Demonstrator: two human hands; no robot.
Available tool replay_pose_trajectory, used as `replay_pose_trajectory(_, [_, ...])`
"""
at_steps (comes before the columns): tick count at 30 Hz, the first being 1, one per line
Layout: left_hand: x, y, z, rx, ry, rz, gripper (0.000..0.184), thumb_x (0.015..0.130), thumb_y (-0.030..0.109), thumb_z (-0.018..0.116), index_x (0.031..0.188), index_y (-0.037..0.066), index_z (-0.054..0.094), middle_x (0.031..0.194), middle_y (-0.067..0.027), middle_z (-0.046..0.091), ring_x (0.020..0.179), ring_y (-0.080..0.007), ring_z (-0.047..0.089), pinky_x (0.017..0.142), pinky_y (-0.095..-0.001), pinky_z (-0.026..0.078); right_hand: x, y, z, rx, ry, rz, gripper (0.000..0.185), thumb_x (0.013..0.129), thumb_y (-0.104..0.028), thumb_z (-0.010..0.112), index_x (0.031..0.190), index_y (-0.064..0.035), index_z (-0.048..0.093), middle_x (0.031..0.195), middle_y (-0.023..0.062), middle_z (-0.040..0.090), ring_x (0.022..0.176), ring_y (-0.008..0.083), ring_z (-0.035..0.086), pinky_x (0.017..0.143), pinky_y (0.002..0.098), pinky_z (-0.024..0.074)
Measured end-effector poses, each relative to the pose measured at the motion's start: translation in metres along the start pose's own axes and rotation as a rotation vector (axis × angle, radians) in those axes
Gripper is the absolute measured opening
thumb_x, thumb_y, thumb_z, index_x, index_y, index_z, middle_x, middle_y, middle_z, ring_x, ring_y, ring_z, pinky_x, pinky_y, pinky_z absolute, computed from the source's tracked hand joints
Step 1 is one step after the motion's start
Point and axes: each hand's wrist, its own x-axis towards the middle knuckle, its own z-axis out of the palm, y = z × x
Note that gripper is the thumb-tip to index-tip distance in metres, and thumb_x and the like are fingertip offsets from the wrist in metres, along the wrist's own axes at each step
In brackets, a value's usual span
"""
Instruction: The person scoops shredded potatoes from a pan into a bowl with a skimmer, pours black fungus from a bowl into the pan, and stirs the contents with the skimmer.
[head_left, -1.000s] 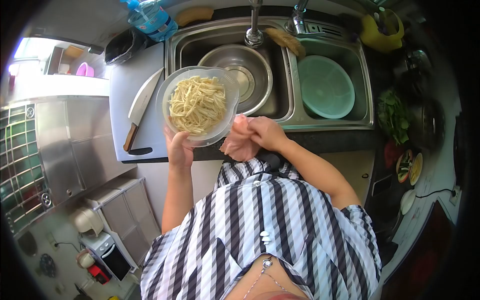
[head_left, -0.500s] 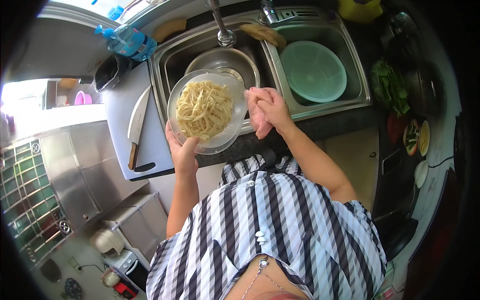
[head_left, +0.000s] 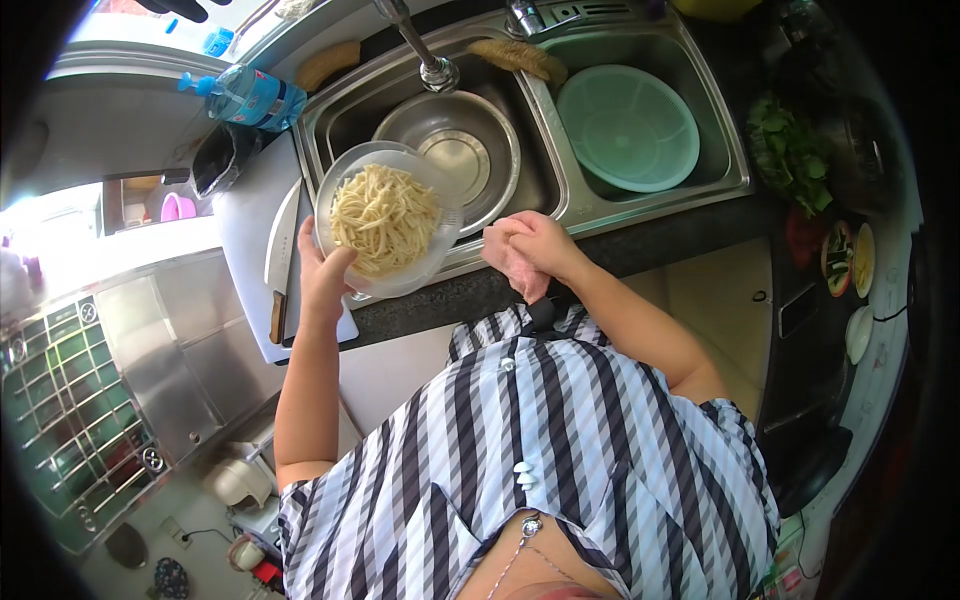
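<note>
My left hand (head_left: 325, 275) grips the near-left rim of a clear plastic bowl (head_left: 440, 215), thumb on top and fingers partly hidden beneath. A heap of pale noodle-like strips (head_left: 385, 220) lies in it. The bowl is over the front left corner of the sink and the counter edge. My right hand (head_left: 545, 248) is closed around a pink cloth (head_left: 518, 270), just right of the bowl and apart from it. Behind the bowl, a round metal basin (head_left: 507, 140) sits in the left sink.
In the right sink sits a pale green plastic tub (head_left: 630, 130). A large knife (head_left: 281, 250) lies on a white cutting board (head_left: 240, 220) at left. Beyond are a blue bottle (head_left: 255, 98) and the faucet (head_left: 437, 70). Leafy greens (head_left: 790, 150) lie at right.
My left hand has moved the bowl leftward, away from the pink cloth, so more of the metal basin shows. My right hand keeps the cloth, slightly lower in view.
</note>
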Motion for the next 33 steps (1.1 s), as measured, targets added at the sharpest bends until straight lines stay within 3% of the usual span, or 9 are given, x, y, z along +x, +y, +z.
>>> replay_pose_trajectory(7, [0.009, 0.011, -0.021, 0.071, 0.085, 0.008, 0.078, 0.071, 0.01, 0.053, 0.138, 0.004, 0.015, 0.117, -0.0203, 0.047, 0.096, -0.0298, 0.059, 0.058, -0.0376, 0.058, -0.019, -0.02, -0.018, -0.15, 0.032, -0.015, 0.031, 0.075, -0.019, 0.053, 0.1, -0.0041, 0.061, 0.092, 0.0148, 0.065, 0.085, 0.0254, 0.063, 0.075, 0.032, 0.0484])
replay_pose_trajectory(11, [0.01, 0.022, -0.023, 0.147, 0.15, -0.054, 0.084, 0.07, 0.013, 0.054, 0.141, 0.006, 0.009, 0.122, -0.0205, 0.044, 0.103, -0.0314, 0.054, 0.06, -0.0408, 0.056, -0.023, -0.01, -0.03, -0.181, 0.047, -0.054, 0.031, 0.075, -0.021, 0.054, 0.102, -0.0062, 0.062, 0.093, 0.0153, 0.065, 0.088, 0.0273, 0.063, 0.077, 0.033, 0.0483])
replay_pose_trajectory(17, [0.018, 0.023, -0.034, 0.17, 0.159, -0.069, 0.082, 0.069, 0.011, 0.055, 0.139, 0.006, 0.013, 0.112, -0.0207, 0.051, 0.092, -0.0295, 0.059, 0.057, -0.0403, 0.057, -0.03, -0.003, -0.046, -0.154, 0.095, -0.061, 0.032, 0.076, -0.021, 0.055, 0.103, -0.0053, 0.061, 0.094, 0.0153, 0.064, 0.088, 0.027, 0.063, 0.077, 0.0326, 0.0479])
replay_pose_trajectory(26, [0.021, 0.021, -0.047, 0.192, 0.15, -0.091, 0.083, 0.068, 0.012, 0.056, 0.139, 0.006, 0.014, 0.112, -0.0196, 0.05, 0.091, -0.0287, 0.059, 0.055, -0.0386, 0.055, -0.035, 0.008, -0.067, 0.02, 0.142, 0.01, 0.031, 0.076, -0.014, 0.056, 0.104, -0.0026, 0.06, 0.093, 0.0113, 0.065, 0.085, 0.0191, 0.062, 0.077, 0.0288, 0.0472])
replay_pose_trajectory(33, [0.022, 0.022, -0.055, 0.216, 0.155, -0.089, 0.083, 0.069, 0.014, 0.058, 0.139, 0.005, 0.014, 0.113, -0.0188, 0.049, 0.095, -0.0275, 0.056, 0.055, -0.0366, 0.054, -0.037, -0.009, -0.071, -0.021, 0.144, -0.031, 0.03, 0.076, -0.012, 0.057, 0.103, 0.0005, 0.058, 0.09, 0.0094, 0.064, 0.082, 0.0149, 0.06, 0.075, 0.0269, 0.0468])
